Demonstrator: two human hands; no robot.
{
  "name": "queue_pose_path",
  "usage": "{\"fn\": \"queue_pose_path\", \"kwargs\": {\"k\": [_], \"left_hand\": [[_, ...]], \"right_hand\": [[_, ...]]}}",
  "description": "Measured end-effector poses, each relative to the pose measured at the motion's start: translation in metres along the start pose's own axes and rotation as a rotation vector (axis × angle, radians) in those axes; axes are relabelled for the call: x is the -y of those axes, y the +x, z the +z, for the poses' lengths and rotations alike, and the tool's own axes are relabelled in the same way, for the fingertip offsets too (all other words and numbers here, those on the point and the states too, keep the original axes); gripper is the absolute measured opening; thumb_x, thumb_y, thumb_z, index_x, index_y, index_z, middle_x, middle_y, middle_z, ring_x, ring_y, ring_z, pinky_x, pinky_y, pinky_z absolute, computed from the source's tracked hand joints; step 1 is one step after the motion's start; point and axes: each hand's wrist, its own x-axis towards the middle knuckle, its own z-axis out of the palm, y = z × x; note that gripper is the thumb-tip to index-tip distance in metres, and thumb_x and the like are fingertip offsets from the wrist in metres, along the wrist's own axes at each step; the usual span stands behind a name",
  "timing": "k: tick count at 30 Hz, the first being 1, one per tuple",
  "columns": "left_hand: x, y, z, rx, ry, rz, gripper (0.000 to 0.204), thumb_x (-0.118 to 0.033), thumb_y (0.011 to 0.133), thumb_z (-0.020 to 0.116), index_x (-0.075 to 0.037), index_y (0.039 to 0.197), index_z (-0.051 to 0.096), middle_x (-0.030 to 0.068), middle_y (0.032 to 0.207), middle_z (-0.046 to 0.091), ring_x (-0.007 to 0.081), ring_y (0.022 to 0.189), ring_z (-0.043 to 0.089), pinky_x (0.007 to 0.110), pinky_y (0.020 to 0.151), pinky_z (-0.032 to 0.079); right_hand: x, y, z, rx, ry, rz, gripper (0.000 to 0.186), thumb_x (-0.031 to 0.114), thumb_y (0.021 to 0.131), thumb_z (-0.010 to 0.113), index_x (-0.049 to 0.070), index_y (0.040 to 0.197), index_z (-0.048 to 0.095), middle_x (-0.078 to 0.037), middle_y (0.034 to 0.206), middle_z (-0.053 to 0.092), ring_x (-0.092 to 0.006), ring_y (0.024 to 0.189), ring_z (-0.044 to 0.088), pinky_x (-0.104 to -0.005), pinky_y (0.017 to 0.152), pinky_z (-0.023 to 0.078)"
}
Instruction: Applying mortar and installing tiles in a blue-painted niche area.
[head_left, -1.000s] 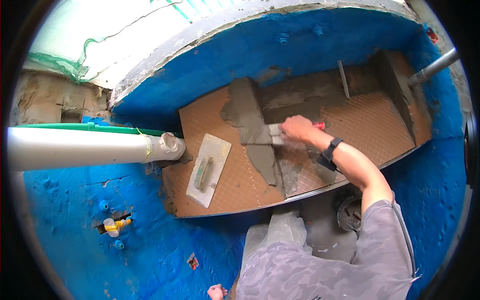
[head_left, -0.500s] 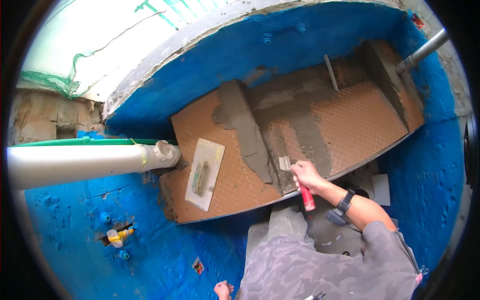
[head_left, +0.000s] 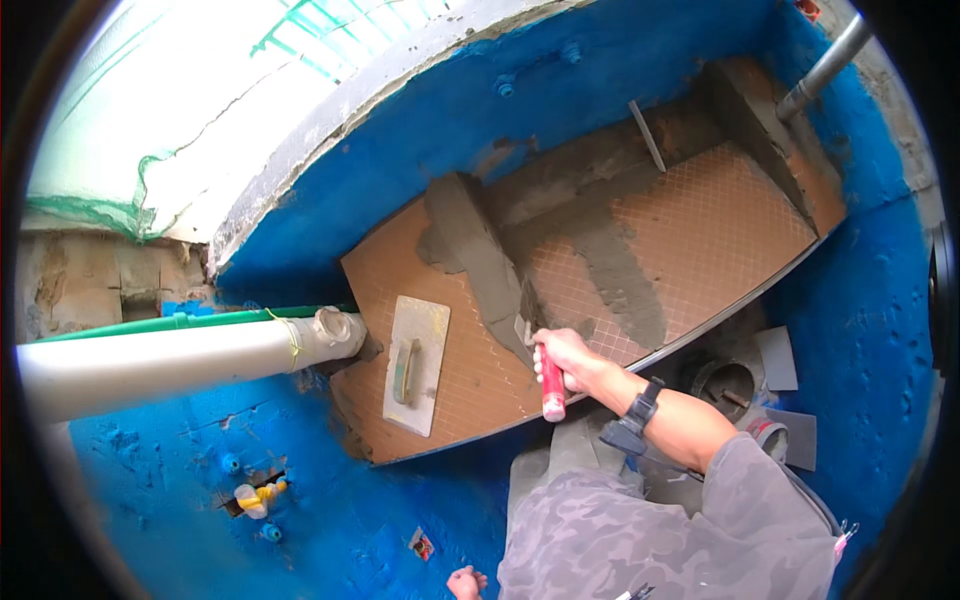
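Observation:
My right hand [head_left: 563, 362] grips the red handle of a small trowel [head_left: 553, 388], whose blade is at the front end of a grey mortar band [head_left: 470, 260] on brown boards with a grid pattern [head_left: 700, 225]. To the left lies a rectangular float [head_left: 424, 360] with its handle upward. A grey mortar patch [head_left: 625, 290] spreads right of the trowel. My left hand [head_left: 468, 583] is low at the picture's bottom, fingers curled; what they hold, if anything, is too small to make out.
A white pipe [head_left: 170, 365] with a green one behind runs in from the left. A metal pipe [head_left: 830, 60] stands at upper right. Blue walls [head_left: 420, 120] surround the platform; yellow and blue fittings [head_left: 260, 498] show lower left. A bucket [head_left: 727, 380] and grey sheets [head_left: 777, 358] sit below.
My right hand has moved down and leftward with the trowel, now at the mortar band's front end. The view has turned, so the platform appears more tilted.

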Motion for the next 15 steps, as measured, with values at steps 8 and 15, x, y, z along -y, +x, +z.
{"fn": "queue_pose_path", "kwargs": {"k": [8,15], "left_hand": [[-0.043,-0.067,0.010,0.050,0.161,0.032,0.016,-0.017,0.092,0.066,-0.005,0.093,0.076,0.0087,0.084,0.073,0.0188,0.072,0.062,0.037,0.065,0.052],[-0.037,-0.065,0.013,0.080,-0.118,-0.002,0.017,-0.014,0.092,0.066,-0.006,0.077,0.067,0.0069,0.069,0.065,0.0192,0.057,0.058,0.038,0.052,0.049]], "right_hand": [[0.093,0.060,0.023,0.028,-0.142,-0.205,0.016,0.013,0.095,0.057,-0.002,0.090,0.058,-0.008,0.069,0.056,-0.0204,0.054,0.058,-0.0387,0.048,0.051],[0.148,0.071,0.045,0.178,-0.178,-0.270,0.023,0.023,0.098,0.059,0.009,0.080,0.056,-0.003,0.068,0.055,-0.0159,0.054,0.056,-0.0344,0.049,0.050]]}}
